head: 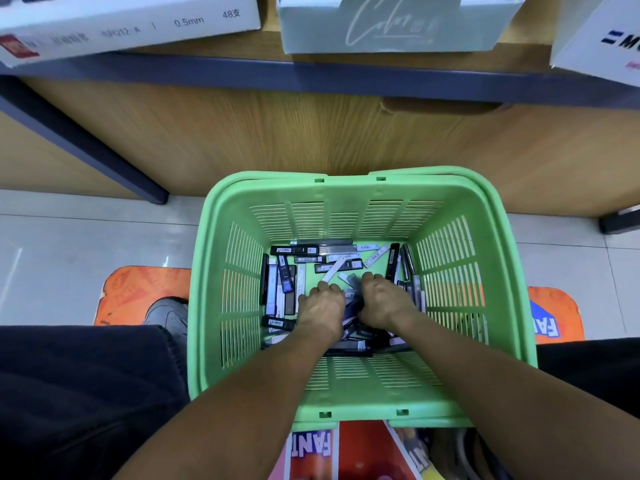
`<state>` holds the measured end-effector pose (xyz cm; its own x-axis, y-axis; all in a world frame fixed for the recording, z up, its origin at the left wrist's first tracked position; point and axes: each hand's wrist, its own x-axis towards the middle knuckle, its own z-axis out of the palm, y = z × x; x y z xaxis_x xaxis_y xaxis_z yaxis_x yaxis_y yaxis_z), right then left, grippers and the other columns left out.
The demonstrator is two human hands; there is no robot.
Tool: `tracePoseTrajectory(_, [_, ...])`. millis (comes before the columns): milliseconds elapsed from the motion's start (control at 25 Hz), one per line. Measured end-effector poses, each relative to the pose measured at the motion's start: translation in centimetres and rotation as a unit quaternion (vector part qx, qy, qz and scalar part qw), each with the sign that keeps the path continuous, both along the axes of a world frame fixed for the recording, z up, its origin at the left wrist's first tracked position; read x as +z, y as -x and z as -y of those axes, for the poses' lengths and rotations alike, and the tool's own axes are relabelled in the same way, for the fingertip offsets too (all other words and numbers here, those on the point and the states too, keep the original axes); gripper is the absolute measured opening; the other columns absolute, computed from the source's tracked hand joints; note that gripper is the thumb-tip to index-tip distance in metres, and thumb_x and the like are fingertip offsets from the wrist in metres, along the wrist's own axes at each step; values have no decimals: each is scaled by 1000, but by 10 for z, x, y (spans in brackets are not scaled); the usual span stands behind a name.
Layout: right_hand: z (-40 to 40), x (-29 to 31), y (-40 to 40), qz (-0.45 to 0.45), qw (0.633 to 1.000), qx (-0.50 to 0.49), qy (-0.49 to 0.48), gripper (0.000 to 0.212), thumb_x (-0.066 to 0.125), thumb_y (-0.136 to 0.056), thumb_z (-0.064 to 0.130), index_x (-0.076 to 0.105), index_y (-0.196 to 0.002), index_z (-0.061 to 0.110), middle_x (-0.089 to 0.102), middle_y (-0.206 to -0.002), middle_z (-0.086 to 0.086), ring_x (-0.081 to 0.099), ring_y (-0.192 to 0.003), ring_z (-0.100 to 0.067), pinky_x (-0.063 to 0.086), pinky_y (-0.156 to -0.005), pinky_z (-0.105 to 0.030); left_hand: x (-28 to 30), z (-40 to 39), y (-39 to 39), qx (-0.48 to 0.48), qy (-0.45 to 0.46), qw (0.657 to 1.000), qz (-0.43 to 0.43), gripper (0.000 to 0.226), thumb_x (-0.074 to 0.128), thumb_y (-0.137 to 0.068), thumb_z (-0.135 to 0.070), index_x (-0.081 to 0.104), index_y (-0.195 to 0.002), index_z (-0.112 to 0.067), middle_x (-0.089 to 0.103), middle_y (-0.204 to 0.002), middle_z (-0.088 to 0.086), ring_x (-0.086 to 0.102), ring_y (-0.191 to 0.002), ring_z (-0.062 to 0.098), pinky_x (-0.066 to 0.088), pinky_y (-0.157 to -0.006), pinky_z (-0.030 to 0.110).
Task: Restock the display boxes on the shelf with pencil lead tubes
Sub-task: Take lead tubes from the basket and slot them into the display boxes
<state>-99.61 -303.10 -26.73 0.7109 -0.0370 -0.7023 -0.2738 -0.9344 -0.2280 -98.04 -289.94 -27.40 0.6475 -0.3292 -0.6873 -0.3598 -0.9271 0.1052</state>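
Observation:
A green plastic basket (346, 192) stands on the floor below the shelf, its bottom covered with several loose pencil lead tubes (298, 250), black, grey and white. Both my hands reach down into it. My left hand (320, 306) is curled around a bunch of tubes at the basket's middle. My right hand (381, 299) sits right beside it, fingers closed over more tubes. The tubes under my palms are mostly hidden. Display boxes sit on the shelf above: a white one (138, 26) marked 0.5mm at left, a pale green one (391, 26) in the middle.
A third white box (602, 39) stands at the shelf's right. The shelf has a dark front edge (311, 77) and a wood panel (277, 133) beneath. An orange mat (138, 289) lies under the basket on the tiled floor. My dark trouser legs flank the basket.

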Motion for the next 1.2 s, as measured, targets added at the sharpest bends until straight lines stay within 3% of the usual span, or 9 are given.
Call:
tracePoseTrajectory(160, [0, -3, 1, 10, 998, -57, 2, 37, 61, -89, 12, 53, -124, 5, 63, -122, -14, 64, -109, -31, 49, -77, -31, -1, 2, 3, 32, -7, 999, 2, 56, 81, -79, -14, 52, -126, -1, 50, -122, 16, 52, -115, 30, 50, -97, 41])
tracePoseTrajectory(320, [2, -7, 3, 21, 991, -133, -21, 41, 65, -86, 12, 57, -127, 9, 62, -126, -11, 63, -108, -28, 52, -84, -32, -1, 0, 1, 41, 17, 999, -4, 47, 78, -81, -7, 55, -121, -2, 44, -126, 16, 49, -115, 29, 51, -97, 37])
tracePoseTrajectory(400, [2, -6, 2, 26, 990, -136, -11, 32, 65, -90, 14, 58, -121, 7, 60, -120, -11, 62, -100, -28, 48, -75, -33, 1, 0, -2, 67, 31, 997, -6, 53, 79, -81, -13, 51, -125, -2, 48, -124, 16, 54, -112, 29, 53, -94, 36])
tracePoseTrajectory(520, [5, -3, 1, 45, 989, -136, 24, 26, 58, -91, 7, 59, -117, 5, 59, -117, -13, 63, -99, -31, 45, -68, -31, 4, -1, -11, 205, 81, 975, -3, 48, 73, -85, -11, 45, -124, -5, 61, -103, 10, 63, -93, 26, 54, -73, 32])
tracePoseTrajectory(600, [5, -2, 1, 37, 988, -146, 21, 26, 59, -88, 6, 60, -114, 7, 62, -110, -10, 63, -93, -29, 44, -62, -28, 5, -1, -15, 307, 102, 946, -6, 30, 72, -87, -13, 47, -104, -10, 55, -81, 2, 57, -68, 18, 46, -51, 29])
tracePoseTrajectory(680, [2, -1, -3, 14, 986, -167, 4, 17, 62, -88, 11, 64, -104, 8, 64, -98, -8, 61, -85, -26, 47, -61, -28, 7, 1, -17, 380, 119, 917, -22, 26, 73, -87, -17, 48, -85, -13, 50, -74, 0, 48, -60, 15, 36, -45, 26])
tracePoseTrajectory(840, [-8, -3, -11, -39, 959, -271, -70, 11, 74, -83, 15, 68, -87, 7, 63, -80, -5, 63, -75, -22, 46, -60, -24, 5, 0, -20, 491, 175, 850, -75, 27, 75, -85, -15, 50, -75, -12, 50, -67, 2, 48, -56, 16, 41, -49, 23])
tracePoseTrajectory(1080, [-8, 1, -10, -97, 867, -431, -229, 21, 72, -72, -8, 73, -93, -6, 71, -81, -21, 65, -67, -27, 55, -65, -35, 1, 12, -15, 566, 234, 775, -153, 29, 75, -86, -21, 53, -98, -8, 66, -92, 11, 70, -87, 26, 62, -77, 44])
tracePoseTrajectory(1200, [0, 4, -6, -116, 821, -471, -301, 26, 71, -72, -11, 72, -98, -7, 73, -97, -27, 71, -89, -39, 58, -80, -44, 3, 11, -16, 591, 246, 750, -164, 58, 80, -83, -25, 49, -127, -4, 65, -113, 13, 66, -103, 27, 58, -89, 40])
